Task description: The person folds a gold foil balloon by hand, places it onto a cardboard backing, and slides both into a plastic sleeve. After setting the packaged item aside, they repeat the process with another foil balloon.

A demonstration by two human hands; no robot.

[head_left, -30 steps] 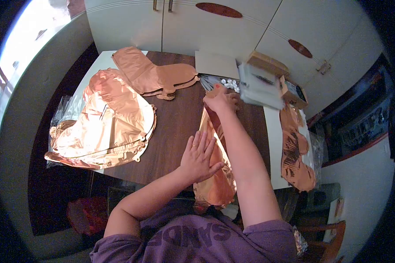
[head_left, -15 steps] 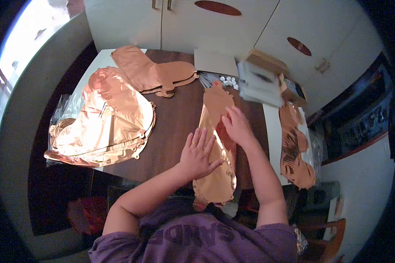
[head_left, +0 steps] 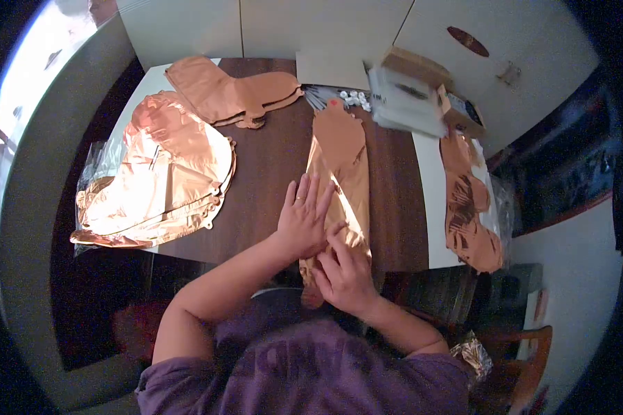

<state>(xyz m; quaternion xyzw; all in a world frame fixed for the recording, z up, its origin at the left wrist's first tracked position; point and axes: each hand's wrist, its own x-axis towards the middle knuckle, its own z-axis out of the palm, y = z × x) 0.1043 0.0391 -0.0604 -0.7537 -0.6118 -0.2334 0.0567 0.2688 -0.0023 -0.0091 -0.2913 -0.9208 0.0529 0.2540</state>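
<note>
A long, flat, rose-gold foil balloon (head_left: 339,138) lies lengthwise in front of me, with a red spot at its far tip. My left hand (head_left: 303,218), a ring on one finger, rests flat on its left side with the fingers stretched out. Just nearer to me is my right hand (head_left: 346,277), over the balloon's near part, its fingers bent but apart. The fingertips come close to the left hand's wrist side. Both hands hide part of the balloon's near end.
More flat foil balloons (head_left: 180,166) are piled at the left, with another stack (head_left: 214,93) behind. White pieces (head_left: 355,99), plastic bags (head_left: 405,104) and a small box (head_left: 460,111) sit at the back right. Another foil balloon (head_left: 474,214) lies along the table's right edge.
My right hand has moved from the balloon's far right side down toward me, beside the left hand. My left hand stays flat on the foil. The view has tilted slightly.
</note>
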